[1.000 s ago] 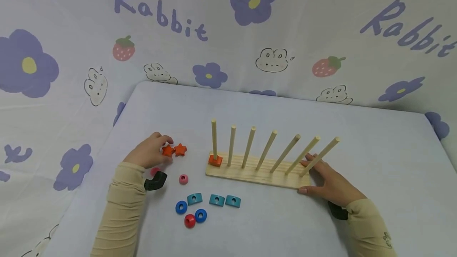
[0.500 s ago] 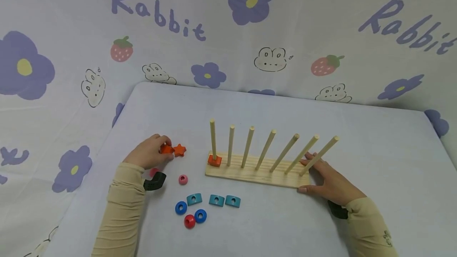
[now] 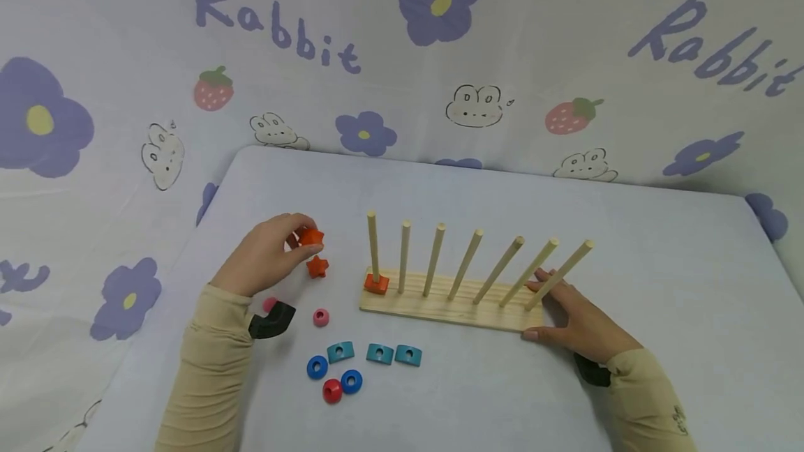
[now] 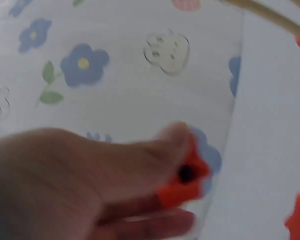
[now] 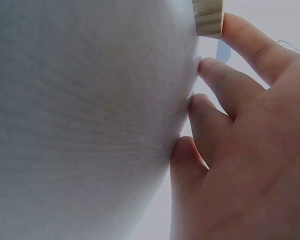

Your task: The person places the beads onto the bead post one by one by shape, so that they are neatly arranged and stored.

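Note:
My left hand [image 3: 266, 251] pinches an orange star bead [image 3: 311, 237] between thumb and fingers, raised over the left side of the table. In the left wrist view the star's dark hole faces the camera [image 4: 186, 173]. A second orange star bead [image 3: 317, 267] lies just below the hand. On the right, my right hand [image 3: 581, 319] holds the end of a wooden peg board [image 3: 433, 302], thumb at the front corner and fingers at the back. An orange block [image 3: 377, 284] sits around the base of its leftmost peg. The right wrist view shows fingertips on the table beside the board's end [image 5: 208, 20].
Pink beads [image 3: 321, 317] lie near the left forearm, one partly covered. In front of the board are several teal blocks [image 3: 380, 353], two blue rings [image 3: 317, 367] and a red bead [image 3: 332, 390]. The upright pegs [image 3: 465, 264] lean rightward in view.
My left hand has closed on one orange star, lifted it off the table and moved it up and to the right. My right hand stays at the board's end.

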`<state>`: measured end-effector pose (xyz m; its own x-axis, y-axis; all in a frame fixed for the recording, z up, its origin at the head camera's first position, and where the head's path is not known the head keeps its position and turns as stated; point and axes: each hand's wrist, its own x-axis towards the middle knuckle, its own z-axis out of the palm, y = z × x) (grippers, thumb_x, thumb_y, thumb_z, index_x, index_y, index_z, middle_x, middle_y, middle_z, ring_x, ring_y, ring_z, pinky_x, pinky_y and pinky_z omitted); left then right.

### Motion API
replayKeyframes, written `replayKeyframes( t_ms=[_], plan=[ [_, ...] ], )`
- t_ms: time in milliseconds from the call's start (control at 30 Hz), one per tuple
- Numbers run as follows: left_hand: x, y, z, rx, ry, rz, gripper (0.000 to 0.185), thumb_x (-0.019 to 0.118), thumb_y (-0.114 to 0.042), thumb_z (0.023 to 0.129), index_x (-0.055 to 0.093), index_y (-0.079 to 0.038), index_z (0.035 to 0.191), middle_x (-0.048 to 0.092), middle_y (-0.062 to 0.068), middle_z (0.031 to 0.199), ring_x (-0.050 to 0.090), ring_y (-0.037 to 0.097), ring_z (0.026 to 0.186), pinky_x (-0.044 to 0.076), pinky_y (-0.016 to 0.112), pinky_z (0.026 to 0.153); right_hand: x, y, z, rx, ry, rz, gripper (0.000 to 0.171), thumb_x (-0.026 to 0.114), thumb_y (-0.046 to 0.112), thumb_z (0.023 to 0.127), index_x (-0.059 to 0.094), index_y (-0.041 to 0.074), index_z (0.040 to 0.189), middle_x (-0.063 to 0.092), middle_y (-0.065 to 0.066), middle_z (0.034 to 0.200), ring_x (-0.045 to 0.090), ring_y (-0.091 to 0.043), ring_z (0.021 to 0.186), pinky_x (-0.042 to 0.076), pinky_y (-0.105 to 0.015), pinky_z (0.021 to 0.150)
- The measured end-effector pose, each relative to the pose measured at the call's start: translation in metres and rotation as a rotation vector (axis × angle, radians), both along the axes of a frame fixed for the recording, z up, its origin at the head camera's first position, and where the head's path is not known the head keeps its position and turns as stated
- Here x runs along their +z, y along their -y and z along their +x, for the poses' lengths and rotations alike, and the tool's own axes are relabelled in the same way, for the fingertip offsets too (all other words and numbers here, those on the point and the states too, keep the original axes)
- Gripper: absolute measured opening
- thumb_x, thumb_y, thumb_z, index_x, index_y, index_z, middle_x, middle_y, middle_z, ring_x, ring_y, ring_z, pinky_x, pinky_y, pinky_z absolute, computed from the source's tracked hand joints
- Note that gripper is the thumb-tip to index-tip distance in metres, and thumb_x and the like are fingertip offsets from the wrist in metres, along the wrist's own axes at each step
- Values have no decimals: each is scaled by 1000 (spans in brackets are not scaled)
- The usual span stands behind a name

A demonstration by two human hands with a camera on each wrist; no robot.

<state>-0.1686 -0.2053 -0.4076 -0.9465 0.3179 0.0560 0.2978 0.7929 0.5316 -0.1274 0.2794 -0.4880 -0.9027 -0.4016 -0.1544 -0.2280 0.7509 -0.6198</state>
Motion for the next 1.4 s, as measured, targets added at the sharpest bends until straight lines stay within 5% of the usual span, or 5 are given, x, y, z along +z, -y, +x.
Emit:
replayKeyframes(
  t_ms=[200, 333, 600, 1000, 1400],
  plan=[
    [32, -20, 1, -56, -312, 235, 38, 79, -17, 79, 60, -7, 110, 62, 2, 99, 59, 13, 82, 52, 33, 71, -1, 1, 1, -2, -14, 9, 82, 76, 51, 74, 44, 15, 140, 25, -17, 155, 20, -45, 141, 24, -63, 106],
    [49, -30, 2, -55, -395, 296, 39, 80, -16, 79, 58, -5, 109, 61, 3, 99, 59, 11, 80, 50, 30, 71, -1, 2, 1, 0, -22, 12, 82, 75, 52, 75, 44, 16, 141, 26, -16, 155, 22, -44, 141, 25, -62, 106],
    [67, -45, 10, -46, -347, 395, 36, 73, -16, 85, 53, -5, 113, 61, 3, 100, 58, 9, 80, 48, 28, 73, 1, 1, 0, 5, -18, 7, 82, 75, 52, 75, 43, 15, 141, 26, -17, 155, 20, -45, 141, 24, -63, 106],
    [78, -57, 15, -234, -336, 548, 28, 59, -7, 94, 58, -8, 122, 66, 3, 101, 64, 11, 81, 51, 30, 77, -4, -1, 0, 8, -13, -10, 82, 76, 51, 75, 43, 14, 141, 26, -18, 155, 19, -45, 141, 22, -63, 106],
    [69, -64, 20, -100, -345, 625, 41, 73, -34, 81, 62, -12, 113, 70, 1, 95, 62, 12, 86, 48, 26, 70, -3, -1, 2, 7, -29, -10, 81, 76, 50, 75, 43, 15, 141, 26, -19, 154, 21, -45, 140, 24, -64, 105]
  ],
)
